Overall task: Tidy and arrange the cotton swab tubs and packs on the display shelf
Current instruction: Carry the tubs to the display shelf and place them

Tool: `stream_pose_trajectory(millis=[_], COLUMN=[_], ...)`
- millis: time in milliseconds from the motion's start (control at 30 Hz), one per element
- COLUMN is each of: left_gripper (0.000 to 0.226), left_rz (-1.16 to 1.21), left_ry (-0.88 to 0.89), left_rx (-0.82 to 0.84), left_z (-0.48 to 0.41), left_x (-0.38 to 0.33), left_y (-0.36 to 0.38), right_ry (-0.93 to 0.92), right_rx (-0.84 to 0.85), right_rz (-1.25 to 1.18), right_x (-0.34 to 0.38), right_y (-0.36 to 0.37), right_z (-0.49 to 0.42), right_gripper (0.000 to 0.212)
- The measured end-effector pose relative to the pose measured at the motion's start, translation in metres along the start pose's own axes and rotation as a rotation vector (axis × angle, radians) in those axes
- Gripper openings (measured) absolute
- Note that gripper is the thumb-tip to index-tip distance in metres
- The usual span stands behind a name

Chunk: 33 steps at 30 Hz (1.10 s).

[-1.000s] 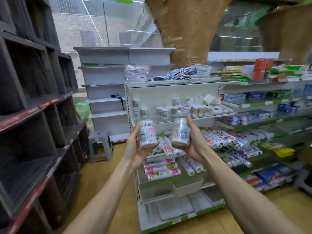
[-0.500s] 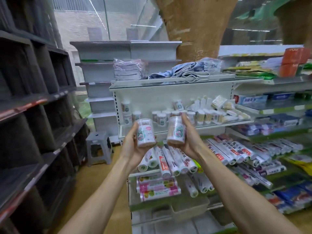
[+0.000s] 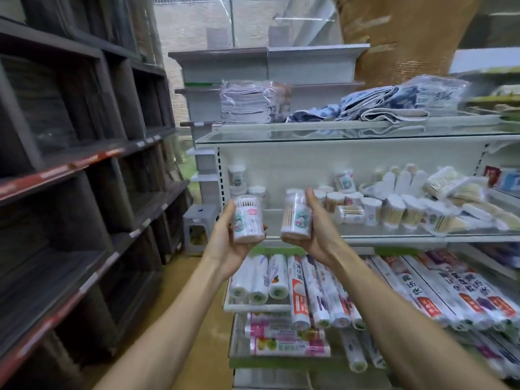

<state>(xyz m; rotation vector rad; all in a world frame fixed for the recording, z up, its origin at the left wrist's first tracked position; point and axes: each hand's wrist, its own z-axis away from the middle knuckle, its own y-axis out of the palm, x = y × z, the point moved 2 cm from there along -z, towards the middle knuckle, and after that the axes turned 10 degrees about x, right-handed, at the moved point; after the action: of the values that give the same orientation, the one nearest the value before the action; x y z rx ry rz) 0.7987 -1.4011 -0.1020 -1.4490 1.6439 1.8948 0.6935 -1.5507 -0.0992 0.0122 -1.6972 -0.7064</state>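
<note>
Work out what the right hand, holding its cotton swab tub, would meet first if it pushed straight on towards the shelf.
Probably the upright swab tubs standing just behind the right hand and its held tub; depth is unclear, so treat this as likely, not certain.

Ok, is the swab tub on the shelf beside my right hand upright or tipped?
Tipped: the tub lies on its side, swabs running sideways, unlike the upright tubs behind it.
</note>
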Motion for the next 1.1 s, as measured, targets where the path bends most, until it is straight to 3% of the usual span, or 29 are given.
stream_pose_trajectory(millis=[200, 500, 567, 667, 733, 833, 967, 1100], left_gripper=[0.06, 0.063, 0.071, 0.076, 0.086, 0.088, 0.061, 0.059], left_rz=[-0.007, 0.058, 0.098, 0.096, 0.085, 0.113, 0.063, -0.007], left_ry=[0.011, -0.042, -0.054, -0.056, -0.044, -0.037, -0.031, -0.018], left_rx=[0.01, 0.054, 0.094, 0.116, 0.131, 0.115, -0.007, -0.073], left_z=[-0.06, -0.141, -0.151, -0.164, -0.171, -0.177, -0.18, -0.183], left_x=[-0.009, -0.026, -0.027, -0.024, -0.024, -0.025, -0.026, -0.024], left_y=[-0.035, -0.086, -0.095, -0.107, -0.113, -0.115, -0.115, -0.117], right_ry=[0.0, -0.057, -0.053, -0.024, -0.013, -0.067, -0.203, -0.315], right_rx=[-0.004, -0.052, -0.043, -0.019, -0.017, 0.013, -0.084, -0.11], right_rz=[0.018, 0.031, 0.012, -0.028, -0.051, 0.003, 0.254, 0.511], right_x=[-0.012, -0.014, -0.016, -0.014, -0.012, -0.008, -0.004, -0.002], right_y=[-0.004, -0.01, -0.013, -0.016, -0.017, -0.018, -0.027, -0.03], right_z=[-0.069, -0.157, -0.169, -0.185, -0.195, -0.21, -0.233, -0.252], right_gripper=[0.064, 0.1, 0.091, 0.053, 0.041, 0.04, 0.026, 0.044])
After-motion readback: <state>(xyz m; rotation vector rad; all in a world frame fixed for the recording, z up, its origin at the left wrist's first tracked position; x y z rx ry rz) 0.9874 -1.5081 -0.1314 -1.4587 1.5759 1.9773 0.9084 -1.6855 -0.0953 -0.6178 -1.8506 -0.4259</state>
